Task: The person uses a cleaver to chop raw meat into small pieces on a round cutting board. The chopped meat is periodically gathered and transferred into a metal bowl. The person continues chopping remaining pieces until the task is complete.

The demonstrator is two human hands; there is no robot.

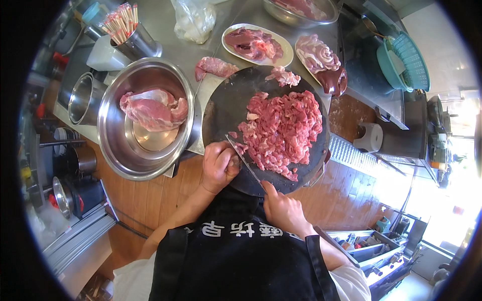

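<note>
Head view, chopping board [221, 108]: round and dark, parked at the front of the desk [173, 52], looking to poke out past its edge over the wooden floor [183, 178].
Bare room on the board: mostly the left part, plus a thin strip along the near rim; way tighter on the right, close to the edge there.
Chopped meat [283, 128]: heaped in small red pieces right of centre on the board, with a pale lump [283, 77] just beyond, near the far rim.
Steel bowl [113, 134]: just left, only a narrow strip of desk in between; one big meat chunk [153, 108] inside, bare wall around.
Far side: pretty crowded tbh, with an oval plate [287, 54] of meat close behind the board and a loose meat piece [215, 67] at the far-left rim.
Knife [244, 161]: slanting over the near-left board, tip away and left, scraps beside the tip.
Left hand [220, 163]: curled up tight right by the blade; can't tell about anything tucked inside.
Right hand [283, 210]: wrapped snugly around the knife handle, down at the near rim.
</note>
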